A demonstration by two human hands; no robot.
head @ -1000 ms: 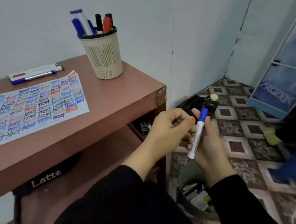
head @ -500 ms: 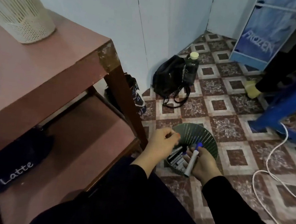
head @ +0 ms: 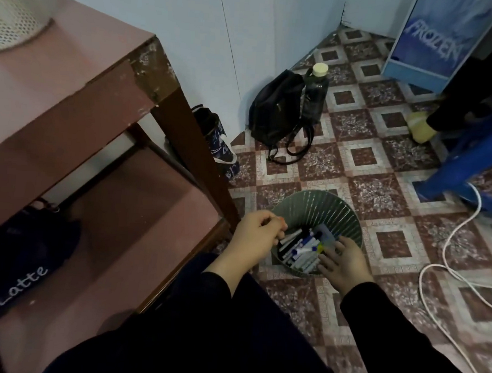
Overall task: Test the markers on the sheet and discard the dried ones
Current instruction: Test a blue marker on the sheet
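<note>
Over the bin (head: 318,208), right fingers (head: 329,263) spread above discarded markers (head: 301,247); left fingers (head: 275,230) curled.

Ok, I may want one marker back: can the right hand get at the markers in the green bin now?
Probably yes: the right hand is spread over the markers in the open-topped green bin, with nothing covering them.

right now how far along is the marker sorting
Done: many markers lie in the bin. In hand: no marker visible; the right hand is open over the bin, the left hand curled beside its rim. Left: unclear, the sheet is out of view.
</note>
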